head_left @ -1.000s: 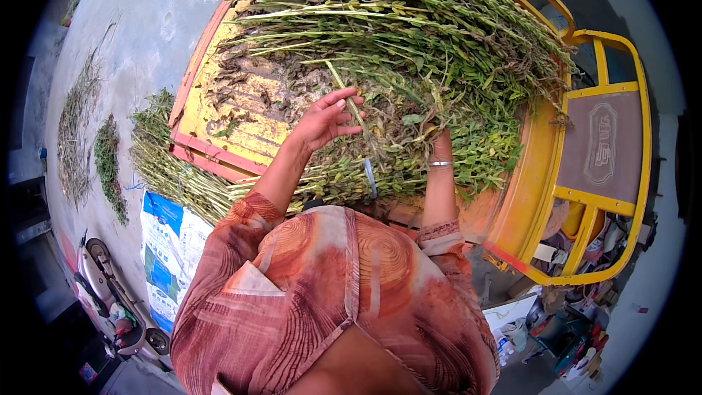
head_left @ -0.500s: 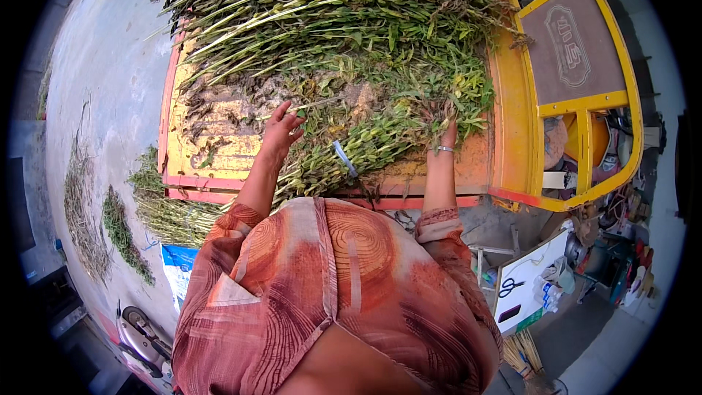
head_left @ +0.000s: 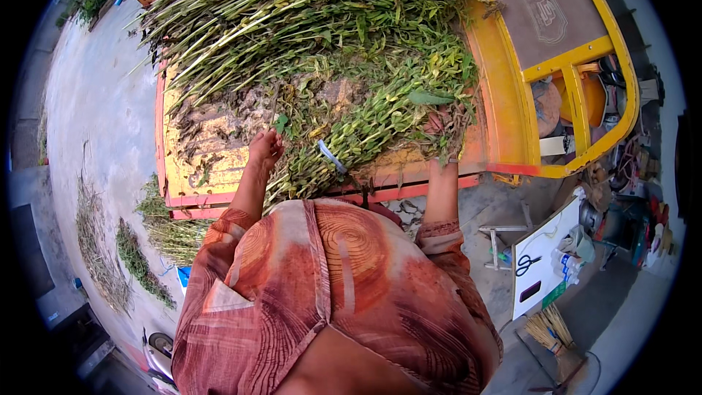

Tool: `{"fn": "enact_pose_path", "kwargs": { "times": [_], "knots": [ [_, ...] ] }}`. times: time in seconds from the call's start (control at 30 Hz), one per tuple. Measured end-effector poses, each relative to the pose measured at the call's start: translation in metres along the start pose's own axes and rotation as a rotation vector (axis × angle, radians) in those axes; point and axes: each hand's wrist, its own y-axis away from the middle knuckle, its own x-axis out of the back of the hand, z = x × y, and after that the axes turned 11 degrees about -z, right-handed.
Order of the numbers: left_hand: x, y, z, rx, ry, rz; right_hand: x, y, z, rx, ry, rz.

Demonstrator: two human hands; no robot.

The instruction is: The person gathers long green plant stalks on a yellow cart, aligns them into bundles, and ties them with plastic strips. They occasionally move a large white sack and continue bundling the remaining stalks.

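Note:
A bundle of green podded stalks [head_left: 373,128] lies slantwise on the near part of a yellow and red cart bed [head_left: 219,175], with a pale band [head_left: 331,156] around it. Just left of the bundle, my left hand [head_left: 266,148] is closed, fingers curled together beside a small green leaf [head_left: 281,123]; what it grips is too small to make out. My right hand [head_left: 436,123] is at the bundle's leafy right end, closed on withered leafy stalks [head_left: 457,132] that partly cover the fingers and wrist. A broad green leaf [head_left: 430,97] lies just beyond it.
A thick pile of cut stalks [head_left: 292,22] fills the cart's far side. The yellow cab frame [head_left: 574,110] rises at right. Below it stand a white board [head_left: 545,256] with scissors [head_left: 526,265] and a straw broom [head_left: 552,330]. More stalks [head_left: 139,260] lie on the left ground.
My left hand has moved down slightly, and its spread fingers have curled together. My right hand has shifted among the leaves, with withered growth now over the wrist. The whole view has turned slightly.

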Motion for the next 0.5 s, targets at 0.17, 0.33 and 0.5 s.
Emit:
{"fn": "enact_pose_path", "kwargs": {
  "times": [0.17, 0.33, 0.5],
  "knots": [
    [-0.003, 0.024, 0.006, -0.155, -0.517, -0.122, -0.001, 0.094, -0.006, 0.057, 0.463, 0.487],
    [0.013, 0.024, -0.014, -0.269, -0.918, 0.007, -0.003, 0.253, 0.040, -0.620, 1.132, 1.074],
    [-0.017, 0.015, -0.027, -0.457, -1.034, -0.174, -0.020, 0.354, 0.104, -2.159, 1.502, 0.421]
  ]
}}
